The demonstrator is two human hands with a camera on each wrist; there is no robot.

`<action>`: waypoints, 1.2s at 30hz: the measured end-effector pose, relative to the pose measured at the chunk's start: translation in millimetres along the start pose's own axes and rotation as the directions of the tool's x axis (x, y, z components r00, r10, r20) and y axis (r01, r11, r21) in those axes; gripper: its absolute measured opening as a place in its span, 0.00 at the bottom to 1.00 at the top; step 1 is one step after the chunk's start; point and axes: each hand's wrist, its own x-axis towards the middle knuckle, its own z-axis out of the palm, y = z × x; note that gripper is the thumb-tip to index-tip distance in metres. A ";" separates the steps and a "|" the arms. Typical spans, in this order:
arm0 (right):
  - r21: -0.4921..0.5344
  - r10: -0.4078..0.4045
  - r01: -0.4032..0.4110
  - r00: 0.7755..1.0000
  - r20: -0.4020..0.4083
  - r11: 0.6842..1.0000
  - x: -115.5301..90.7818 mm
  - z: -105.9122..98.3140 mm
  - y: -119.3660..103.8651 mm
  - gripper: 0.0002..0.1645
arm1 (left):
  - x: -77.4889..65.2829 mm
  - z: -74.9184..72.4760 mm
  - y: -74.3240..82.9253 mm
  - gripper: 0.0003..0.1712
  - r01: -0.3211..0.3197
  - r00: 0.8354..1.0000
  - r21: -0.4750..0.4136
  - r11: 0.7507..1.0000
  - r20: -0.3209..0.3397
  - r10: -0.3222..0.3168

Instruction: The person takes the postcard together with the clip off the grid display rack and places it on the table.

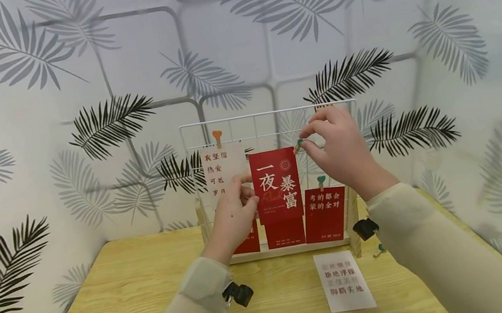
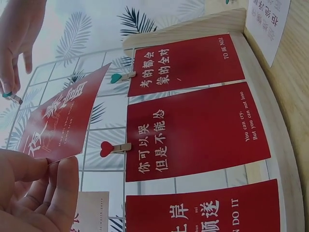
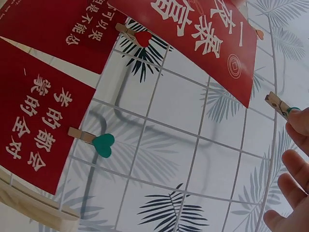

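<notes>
My left hand (image 1: 236,211) pinches the left edge of a red card (image 1: 277,185) with white lettering, held upright in front of a white wire grid (image 1: 253,117). Up at the right, my right hand (image 1: 337,150) pinches a small wooden clothespin (image 3: 277,103) with a green heart, apart from the card's corner in the right wrist view. Behind the held card hangs another red card (image 2: 198,130), gripped by a clothespin with a red heart (image 2: 107,149). A third red card (image 1: 325,213) hangs at the right under a green-heart clothespin (image 3: 94,141).
At the grid's left, a white card (image 1: 220,170) hangs from an orange-heart clothespin (image 1: 218,138), with a red card (image 2: 203,208) below it. A white lettered card (image 1: 344,280) lies on the wooden table (image 1: 152,283). Beside the grid's wooden base (image 1: 291,250) lies another green clothespin (image 1: 380,250).
</notes>
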 end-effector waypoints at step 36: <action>0.068 0.188 -0.192 0.980 0.066 0.979 -99.8 -7.5 36.9 0.08 | -46.6 24.3 -36.7 0.21 0.162 0.986 -0.111 0.981 0.067 -0.155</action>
